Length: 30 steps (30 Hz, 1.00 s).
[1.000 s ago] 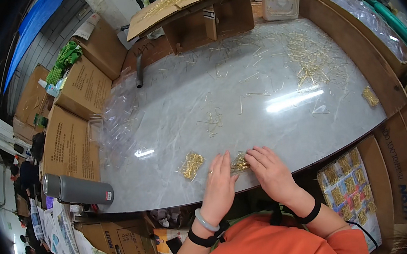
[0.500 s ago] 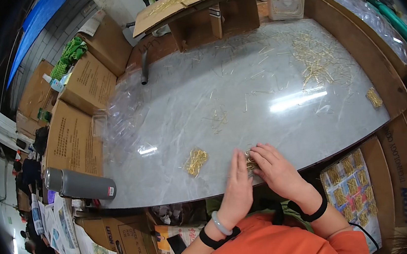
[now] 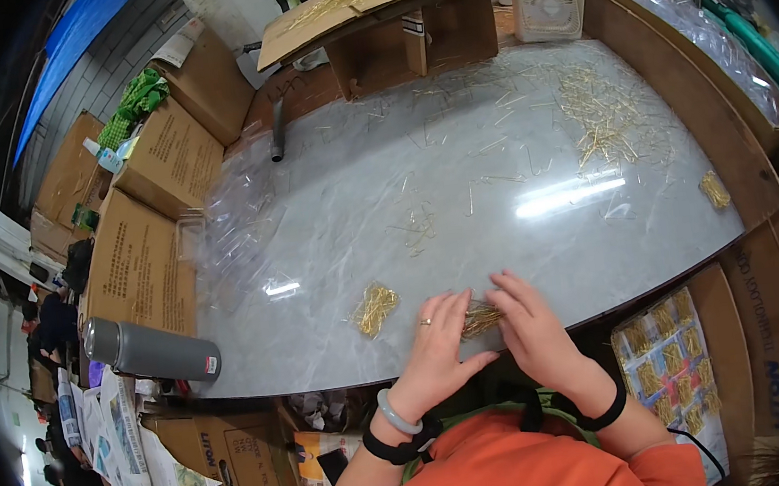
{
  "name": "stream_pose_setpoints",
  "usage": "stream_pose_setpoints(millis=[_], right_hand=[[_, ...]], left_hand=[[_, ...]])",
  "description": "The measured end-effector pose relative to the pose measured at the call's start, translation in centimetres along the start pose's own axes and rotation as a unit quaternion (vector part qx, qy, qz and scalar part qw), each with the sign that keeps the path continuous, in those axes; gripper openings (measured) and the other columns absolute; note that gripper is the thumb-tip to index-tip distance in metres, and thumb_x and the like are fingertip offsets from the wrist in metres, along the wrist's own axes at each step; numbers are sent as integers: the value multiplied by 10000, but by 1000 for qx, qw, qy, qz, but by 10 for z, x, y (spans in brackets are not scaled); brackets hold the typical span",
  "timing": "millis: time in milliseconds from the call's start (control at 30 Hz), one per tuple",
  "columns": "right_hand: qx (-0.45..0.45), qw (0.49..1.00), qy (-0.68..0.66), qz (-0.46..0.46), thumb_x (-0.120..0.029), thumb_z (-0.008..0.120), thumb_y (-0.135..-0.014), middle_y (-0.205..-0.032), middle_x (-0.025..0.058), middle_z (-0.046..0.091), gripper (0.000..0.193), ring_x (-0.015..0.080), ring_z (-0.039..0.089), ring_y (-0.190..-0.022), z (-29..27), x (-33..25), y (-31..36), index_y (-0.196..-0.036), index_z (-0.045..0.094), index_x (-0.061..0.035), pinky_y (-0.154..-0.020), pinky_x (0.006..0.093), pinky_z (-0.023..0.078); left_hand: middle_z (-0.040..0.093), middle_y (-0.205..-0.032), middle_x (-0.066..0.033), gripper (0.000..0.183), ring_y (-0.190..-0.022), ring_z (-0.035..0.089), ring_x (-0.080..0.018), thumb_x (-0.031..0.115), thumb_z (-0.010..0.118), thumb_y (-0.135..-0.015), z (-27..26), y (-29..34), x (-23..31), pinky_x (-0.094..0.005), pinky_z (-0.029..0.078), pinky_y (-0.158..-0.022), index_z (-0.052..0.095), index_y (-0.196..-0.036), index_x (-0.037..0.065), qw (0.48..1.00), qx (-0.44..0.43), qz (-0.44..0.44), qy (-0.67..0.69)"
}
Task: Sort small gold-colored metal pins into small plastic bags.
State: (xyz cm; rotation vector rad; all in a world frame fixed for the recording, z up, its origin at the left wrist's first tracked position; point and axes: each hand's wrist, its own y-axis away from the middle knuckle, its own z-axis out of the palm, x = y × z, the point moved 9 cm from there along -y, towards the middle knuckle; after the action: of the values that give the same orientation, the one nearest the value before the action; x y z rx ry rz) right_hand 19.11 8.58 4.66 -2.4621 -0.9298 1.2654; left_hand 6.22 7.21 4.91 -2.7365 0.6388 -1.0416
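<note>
A bundle of thin gold wire hooks [image 3: 481,319] lies near the table's front edge, between my two hands. My left hand [image 3: 431,341] presses its fingertips against the bundle's left end, its thumb stretched out toward my body. From the other side my right hand [image 3: 537,330] closes on the right end, its fingers covering part of the wires. Another gold bundle [image 3: 376,310] rests on the table to the left of my hands. A smaller bundle [image 3: 713,190] lies by the right edge. Loose gold hooks [image 3: 599,117] are piled at the far right.
The grey marbled table [image 3: 332,239] has stray hooks scattered over it. Clear plastic bags [image 3: 240,216] and a grey bottle [image 3: 154,351] line the left side. A cardboard shelf [image 3: 386,30] and white fan [image 3: 550,3] stand at the back. A tray of bundles [image 3: 667,356] sits lower right.
My left hand has moved slightly left and turned, with its thumb now spread. The gold bundle between my hands shows more and lies lengthwise between them.
</note>
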Motion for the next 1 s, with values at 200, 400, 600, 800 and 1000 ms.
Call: stream_pose_setpoints(millis=[200, 400, 600, 800, 1000], right_hand=[[39, 997, -29, 59, 134, 520, -803, -1555, 323, 333, 756, 504, 354, -1439, 13, -1, 7, -1522, 292, 91, -1203, 518, 319], [-8, 989, -127, 76, 96, 481, -801, -1596, 306, 289, 804, 466, 296, -1496, 9, 11, -5, -1561, 221, 71, -1249, 471, 255], [-78, 985, -140, 67, 72, 514, -823, -1572, 311, 322, 769, 471, 337, -1467, 18, 4, -7, -1543, 245, 88, -1241, 475, 273], [-102, 990, 88, -45, 10, 600, -906, -1488, 280, 456, 634, 425, 441, -1404, 20, -9, -2, -1491, 364, 69, -1201, 540, 328], [-160, 979, 86, -89, -21, 592, -931, -1451, 209, 535, 513, 389, 486, -1379, 1, -2, -11, -1427, 477, 43, -1193, 533, 344]], left_hand=[[436, -1438, -277, 690, -1379, 407, -471, 14, 725, -863, 27, -2, -2, -502, 383, -1146, 396, -1464, -75, 999, 2, 11, -42], [429, -1426, -286, 621, -1347, 445, -479, -70, 655, -882, 25, 0, -5, -476, 419, -1125, 405, -1451, -76, 1000, 16, -7, 15], [436, -1442, -288, 624, -1346, 444, -490, -54, 632, -909, 26, 1, -9, -505, 402, -1134, 380, -1479, -65, 999, 31, -14, 20], [445, -1433, -302, 745, -1295, 479, -498, -60, 608, -925, 23, 6, -5, -499, 440, -1082, 239, -1573, -44, 999, 50, -14, 8], [430, -1439, -342, 764, -1304, 482, -507, -63, 596, -933, 25, 9, -10, -497, 459, -1064, 199, -1585, -56, 999, 33, -11, 10]])
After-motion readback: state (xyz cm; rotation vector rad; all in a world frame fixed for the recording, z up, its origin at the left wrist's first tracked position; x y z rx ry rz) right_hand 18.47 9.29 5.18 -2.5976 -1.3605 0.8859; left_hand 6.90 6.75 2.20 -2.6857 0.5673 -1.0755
